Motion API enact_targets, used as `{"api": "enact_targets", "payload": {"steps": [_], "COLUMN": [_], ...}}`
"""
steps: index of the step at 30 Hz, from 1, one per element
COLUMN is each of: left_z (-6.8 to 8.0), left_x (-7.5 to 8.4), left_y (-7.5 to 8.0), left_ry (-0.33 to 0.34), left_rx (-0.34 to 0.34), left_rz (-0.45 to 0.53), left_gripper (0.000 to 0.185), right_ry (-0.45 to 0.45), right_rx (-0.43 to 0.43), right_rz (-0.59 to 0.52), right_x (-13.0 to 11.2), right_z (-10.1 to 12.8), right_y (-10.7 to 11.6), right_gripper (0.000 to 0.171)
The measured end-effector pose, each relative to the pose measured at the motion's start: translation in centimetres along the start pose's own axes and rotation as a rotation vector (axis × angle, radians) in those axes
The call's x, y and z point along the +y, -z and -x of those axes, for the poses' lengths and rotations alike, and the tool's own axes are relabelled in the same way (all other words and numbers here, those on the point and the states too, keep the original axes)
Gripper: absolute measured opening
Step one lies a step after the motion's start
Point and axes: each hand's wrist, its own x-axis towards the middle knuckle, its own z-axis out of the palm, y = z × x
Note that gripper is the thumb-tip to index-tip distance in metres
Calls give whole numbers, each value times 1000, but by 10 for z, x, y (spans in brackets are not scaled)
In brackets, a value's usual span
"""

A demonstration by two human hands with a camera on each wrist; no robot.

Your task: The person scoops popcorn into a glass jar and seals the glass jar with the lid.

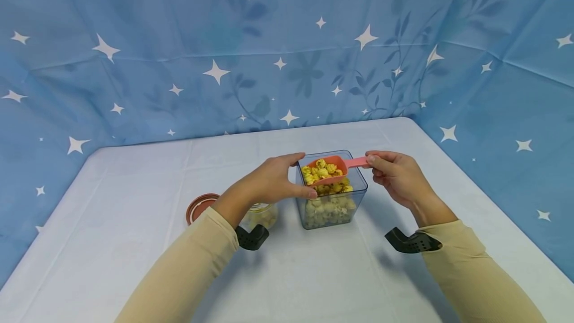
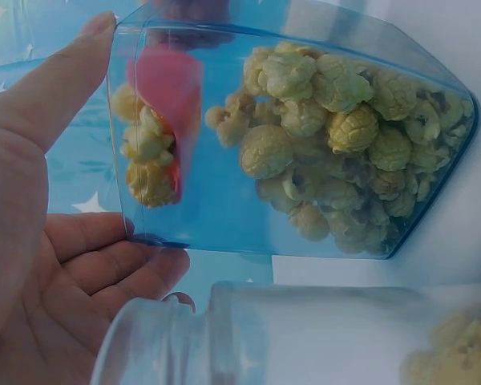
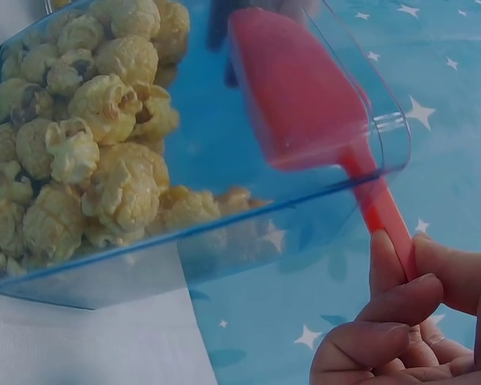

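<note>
- Pink scoop (image 1: pixel 343 165): in the mouth of a clear container, toward the table's far edge and nearer its right edge than its left. Scoop's bowl faces up, loaded with yellow popcorn (image 1: pixel 324 171).
- Table (image 1: pixel 121 223): white cover, far corners rounded. Blue curtain (image 1: pixel 269 24) with white stars rises behind the far edge and along the right edge.
- Reddish-brown lid (image 1: pixel 199 208): leftmost item, round, lying on the table, well in from the left edge; partly hidden by the left arm.
- Clear jar (image 1: pixel 265 216): just right of the lid, partly covered by the left wrist; pale popcorn inside.
- Left hand (image 1: pixel 277 178): thumb and forefinger spread wide, one at each of the container's left corners, holding it across that side. Beige sleeve, black device at the wrist.
- Clear container (image 1: pixel 359 179): square mouth, walls narrowing downward, standing on the table right of the jar. Popcorn fills its lower part; wrist views show a gap between that heap and the scoop's bowl. Scoop's handle crosses the right rim; cannot tell whether it touches.
- Right hand (image 1: pixel 399 176): pinches the end of the scoop's handle between thumb and forefinger, remaining fingers curled beneath, just outside the container's right rim. Same beige sleeve, black device at the wrist.
</note>
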Motion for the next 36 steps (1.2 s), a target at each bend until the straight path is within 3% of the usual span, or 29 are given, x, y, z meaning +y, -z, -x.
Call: {"api": "enact_targets", "payload": {"steps": [10,20,27,36], "left_z": [0,-1,7,31], "left_x": [1,-1,-10,-34], "left_y": [1,1,4,15], "left_ry": [4,-14,-38,-59], "left_rx": [-8,9,90,212], "left_rz": [-19,-13,42,126], "left_gripper": [99,98,93,82], "right_ry": [6,45,89,150], "right_rx": [-14,-9,-31,-70], "right_rz": [-90,-112,-121,-119], "right_x": [0,-9,-14,-21], "right_z": [0,2,3,-1], "right_y": [7,8,0,-27], "right_gripper": [12,12,14,16]}}
